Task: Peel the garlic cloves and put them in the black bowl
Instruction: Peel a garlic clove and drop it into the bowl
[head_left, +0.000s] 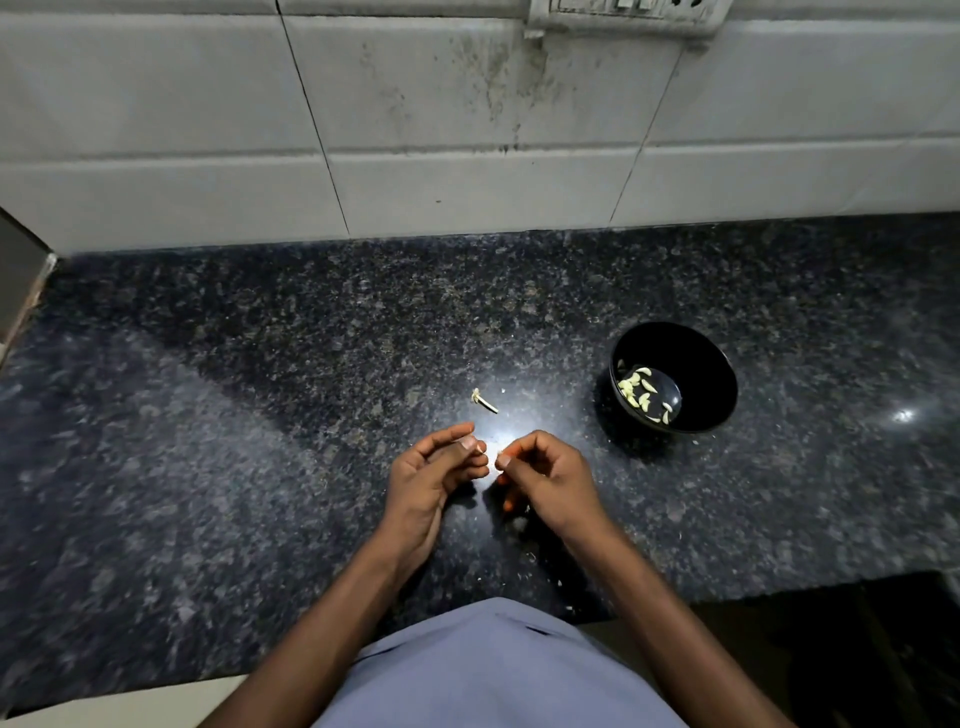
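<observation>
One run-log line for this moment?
stage: peeling | both hands pinch garlic clove | black bowl: peeled cloves inside

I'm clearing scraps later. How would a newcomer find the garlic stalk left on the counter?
On the dark speckled granite counter, look just beyond the left hand and right hand. The small pale dried garlic stalk lies bare there, left of the round black bowl, whose peeled cloves are plumper.

The dark speckled granite tabletop (260, 415) is polished and super glossy, throwing glare. The round black bowl (717, 374) looks like shiny smooth plastic. The white ceramic wall tiles (467, 104) look glazed but grimy.
</observation>
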